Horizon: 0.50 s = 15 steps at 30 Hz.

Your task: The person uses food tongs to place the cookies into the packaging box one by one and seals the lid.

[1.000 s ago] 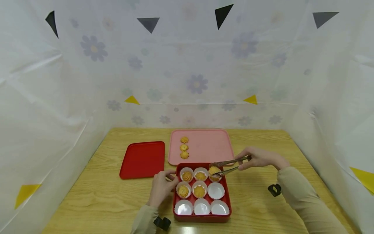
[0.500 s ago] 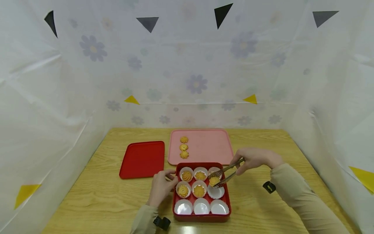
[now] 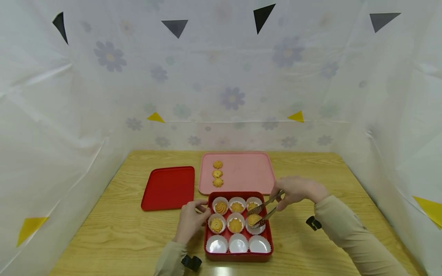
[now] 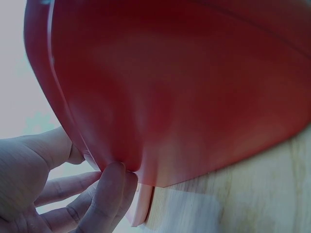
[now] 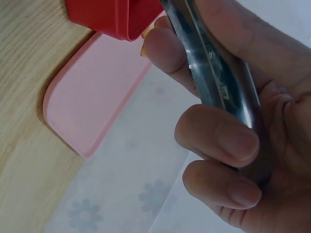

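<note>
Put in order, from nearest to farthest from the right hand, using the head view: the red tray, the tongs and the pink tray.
1. Tongs: held in the right hand.
2. Pink tray: ahead and to the left.
3. Red tray: farthest to the left.

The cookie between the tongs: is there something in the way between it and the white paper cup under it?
Nothing visible stands between them. In the head view, the cookie overlaps the paper cup, with the tongs at its sides; whether cookie and cup touch, I cannot tell.
</note>
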Each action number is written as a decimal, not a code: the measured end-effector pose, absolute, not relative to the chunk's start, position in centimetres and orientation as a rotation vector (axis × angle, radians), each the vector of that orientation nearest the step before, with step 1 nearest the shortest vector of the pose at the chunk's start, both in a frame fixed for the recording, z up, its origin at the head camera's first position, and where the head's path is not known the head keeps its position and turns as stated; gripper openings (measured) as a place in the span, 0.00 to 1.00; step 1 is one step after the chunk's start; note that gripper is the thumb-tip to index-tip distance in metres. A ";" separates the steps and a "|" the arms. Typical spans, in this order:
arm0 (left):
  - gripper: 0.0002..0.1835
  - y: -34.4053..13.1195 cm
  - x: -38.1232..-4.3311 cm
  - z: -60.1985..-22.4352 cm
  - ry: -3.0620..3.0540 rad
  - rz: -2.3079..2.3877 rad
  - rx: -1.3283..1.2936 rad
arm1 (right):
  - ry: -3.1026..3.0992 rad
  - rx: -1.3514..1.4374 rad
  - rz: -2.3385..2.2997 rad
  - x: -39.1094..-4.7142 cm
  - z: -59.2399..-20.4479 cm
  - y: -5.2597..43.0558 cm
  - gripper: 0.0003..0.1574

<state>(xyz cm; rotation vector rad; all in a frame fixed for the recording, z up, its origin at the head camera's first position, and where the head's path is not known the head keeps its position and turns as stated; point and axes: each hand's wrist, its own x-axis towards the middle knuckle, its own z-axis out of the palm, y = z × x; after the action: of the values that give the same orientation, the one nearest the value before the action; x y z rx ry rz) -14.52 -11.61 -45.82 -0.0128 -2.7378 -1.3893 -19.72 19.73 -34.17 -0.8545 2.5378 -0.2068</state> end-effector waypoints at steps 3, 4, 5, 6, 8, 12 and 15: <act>0.13 -11.6 -14.5 -45.9 -2.734 -1.387 -0.014 | 2.545 -0.853 -0.207 -19.6 -34.2 19.6 0.11; 0.13 -11.6 -14.5 -45.8 -2.733 -1.387 -0.014 | 2.550 -0.857 -0.204 -19.5 -34.2 19.6 0.11; 0.13 -11.6 -14.5 -45.8 -2.733 -1.385 -0.016 | 2.553 -0.855 -0.202 -19.5 -34.2 19.6 0.11; 0.13 -11.6 -14.5 -45.8 -2.734 -1.384 -0.016 | 2.555 -0.858 -0.201 -19.5 -34.3 19.6 0.11; 0.13 -11.6 -14.5 -45.8 -2.736 -1.382 -0.017 | 2.556 -0.859 -0.201 -19.4 -34.3 19.6 0.11; 0.13 -11.6 -14.5 -45.8 -2.735 -1.381 -0.019 | 2.559 -0.855 -0.193 -19.3 -34.5 19.6 0.12; 0.13 -11.6 -14.5 -45.8 -2.730 -1.379 -0.020 | 2.566 -0.857 -0.181 -19.3 -34.6 19.6 0.13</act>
<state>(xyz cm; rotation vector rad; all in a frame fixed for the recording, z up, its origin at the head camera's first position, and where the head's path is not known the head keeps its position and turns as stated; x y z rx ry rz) -14.47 -11.61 -45.76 -0.0202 -2.7301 -1.3794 -19.31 19.62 -34.56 -0.8573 2.5658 -0.1813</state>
